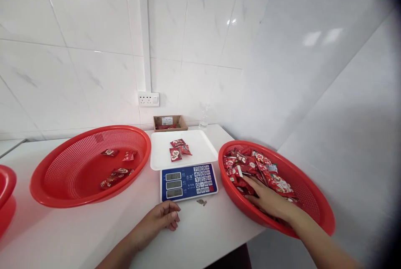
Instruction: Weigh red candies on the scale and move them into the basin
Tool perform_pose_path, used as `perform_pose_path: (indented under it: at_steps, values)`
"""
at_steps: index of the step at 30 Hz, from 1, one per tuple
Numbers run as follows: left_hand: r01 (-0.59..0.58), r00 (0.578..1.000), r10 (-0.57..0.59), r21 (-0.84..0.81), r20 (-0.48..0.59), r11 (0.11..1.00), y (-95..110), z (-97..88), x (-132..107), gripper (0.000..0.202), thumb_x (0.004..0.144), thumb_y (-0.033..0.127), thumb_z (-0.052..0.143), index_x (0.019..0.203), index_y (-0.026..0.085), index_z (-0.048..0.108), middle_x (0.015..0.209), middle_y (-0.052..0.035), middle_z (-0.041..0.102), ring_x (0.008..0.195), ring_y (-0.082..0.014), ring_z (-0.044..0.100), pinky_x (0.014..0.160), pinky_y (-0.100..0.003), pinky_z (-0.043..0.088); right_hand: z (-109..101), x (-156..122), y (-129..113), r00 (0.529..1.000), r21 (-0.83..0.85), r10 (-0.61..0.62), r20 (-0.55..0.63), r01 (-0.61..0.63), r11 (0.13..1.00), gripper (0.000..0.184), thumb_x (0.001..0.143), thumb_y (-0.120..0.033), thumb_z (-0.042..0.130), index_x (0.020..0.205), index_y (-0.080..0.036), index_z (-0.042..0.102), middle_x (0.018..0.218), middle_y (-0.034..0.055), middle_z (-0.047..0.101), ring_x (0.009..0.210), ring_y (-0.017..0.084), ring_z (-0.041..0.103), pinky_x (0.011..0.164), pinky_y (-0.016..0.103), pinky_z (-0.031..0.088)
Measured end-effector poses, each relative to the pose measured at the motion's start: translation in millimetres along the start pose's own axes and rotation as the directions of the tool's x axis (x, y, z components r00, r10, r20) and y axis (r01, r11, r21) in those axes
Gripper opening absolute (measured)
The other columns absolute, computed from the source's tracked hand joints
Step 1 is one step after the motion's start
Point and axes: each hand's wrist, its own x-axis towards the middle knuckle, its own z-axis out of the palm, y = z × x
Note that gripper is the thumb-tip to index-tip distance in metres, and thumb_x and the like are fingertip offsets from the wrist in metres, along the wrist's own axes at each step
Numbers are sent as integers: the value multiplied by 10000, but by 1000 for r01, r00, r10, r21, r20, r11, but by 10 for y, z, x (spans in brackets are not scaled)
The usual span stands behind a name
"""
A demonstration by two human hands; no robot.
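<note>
My left hand (pixel 158 219) rests on the white table in front of the digital scale (pixel 189 182), its fingers loosely curled in with nothing visible in them. To the right, my right hand (pixel 265 197) reaches into a red plastic basket (pixel 316 202) holding many small red candy-like packets (pixel 239 158). Its fingers lie spread over the packets, with some fingertips partly hidden among them. On the scale's white pan (pixel 159 148) lie 3 red packets (pixel 176 154). The scale's blue panel carries three displays and a keypad.
Another red basket (pixel 40 177) at left holds several packets (pixel 115 177), and a further red basket (pixel 6 181) shows at the left edge. Behind the pan stand a small cardboard box (pixel 171 123) and a clear bottle (pixel 203 118). Small scraps (pixel 202 202) lie before the scale.
</note>
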Motion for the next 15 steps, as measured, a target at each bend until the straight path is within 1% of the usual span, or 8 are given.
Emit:
perform_pose_path:
  at_steps: [2, 4, 7, 9, 11, 13, 15]
  values:
    - [1, 1000, -1, 7, 0, 1000, 11, 4, -5, 390, 760, 487, 596, 952, 154, 536, 818, -24, 576, 738, -136, 540, 720, -294, 420, 27, 77, 6, 1000, -80, -9, -17, 7, 997, 642, 730, -203, 542, 1351, -216, 378, 1424, 108, 342, 1238, 297, 400, 979, 406, 373]
    - [4, 1000, -4, 15, -1, 1000, 18, 8, -7, 396, 758, 490, 597, 951, 150, 532, 814, -24, 575, 737, -135, 541, 719, -293, 420, 20, 129, 2, 999, -181, -20, -50, 11, 983, 639, 708, -110, 506, 1332, -207, 409, 1360, 131, 432, 1171, 295, 478, 917, 380, 413]
    - [4, 1000, -4, 17, -3, 1000, 16, 9, -6, 410, 747, 499, 605, 947, 150, 528, 807, -21, 573, 734, -135, 542, 717, -293, 421, -65, 168, 19, 993, -276, 47, -109, -75, 958, 580, 747, -53, 377, 1295, -229, 449, 1253, 132, 531, 997, 282, 598, 790, 373, 455]
    - [-2, 1000, 2, 17, -2, 1000, 10, 8, -5, 417, 741, 505, 609, 947, 151, 528, 806, -20, 571, 732, -135, 542, 717, -293, 422, -158, 167, 62, 980, -289, 122, -158, -164, 943, 545, 794, -64, 285, 1298, -203, 436, 1190, 159, 569, 910, 302, 629, 728, 405, 459]
    - [-9, 1000, 9, 17, 1, 1000, 5, 8, -3, 424, 738, 507, 611, 949, 150, 527, 806, -21, 569, 731, -134, 540, 717, -294, 421, -254, 139, 111, 960, -288, 185, -208, -241, 927, 514, 840, -124, 227, 1327, -173, 385, 1148, 188, 586, 877, 336, 632, 678, 435, 459]
    - [-7, 1000, 7, 18, 4, 1000, 5, 9, -1, 432, 733, 510, 615, 949, 147, 527, 804, -23, 569, 728, -134, 538, 716, -295, 420, -332, 82, 129, 940, -300, 220, -262, -296, 907, 488, 867, -206, 225, 1335, -175, 358, 1164, 193, 572, 891, 355, 619, 636, 442, 462]
    - [2, 1000, -3, 20, 5, 1000, 13, 14, -1, 440, 725, 515, 621, 946, 146, 528, 801, -24, 569, 723, -135, 536, 714, -295, 420, -379, 1, 88, 922, -303, 223, -316, -321, 897, 456, 873, -277, 251, 1290, -174, 405, 1166, 186, 564, 933, 358, 596, 628, 444, 470]
